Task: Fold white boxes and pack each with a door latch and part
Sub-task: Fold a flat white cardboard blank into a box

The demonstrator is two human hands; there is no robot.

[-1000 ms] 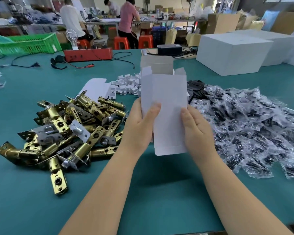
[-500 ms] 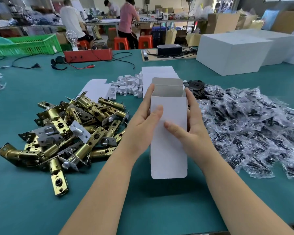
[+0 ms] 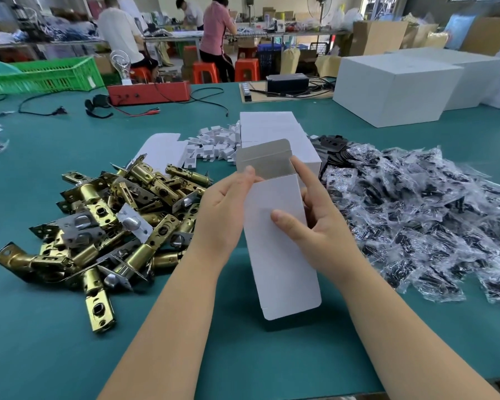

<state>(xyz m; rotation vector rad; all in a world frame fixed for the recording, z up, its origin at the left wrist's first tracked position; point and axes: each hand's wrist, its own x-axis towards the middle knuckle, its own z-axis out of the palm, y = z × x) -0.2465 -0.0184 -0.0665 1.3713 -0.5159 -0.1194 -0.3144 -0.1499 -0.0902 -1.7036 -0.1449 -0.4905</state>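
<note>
Leftward, our left hand pinches the white box by its edge, above the table between the door latches and bagged parts. Our right hand wraps it, thumb pressing; squeezing harder could crease the card or collapse its open mouth.

Teal table; orange stools by far workbenches.

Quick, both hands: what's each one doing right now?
Left hand: holding the box by its left edge.
Right hand: holding the box, thumb across its front.
</note>
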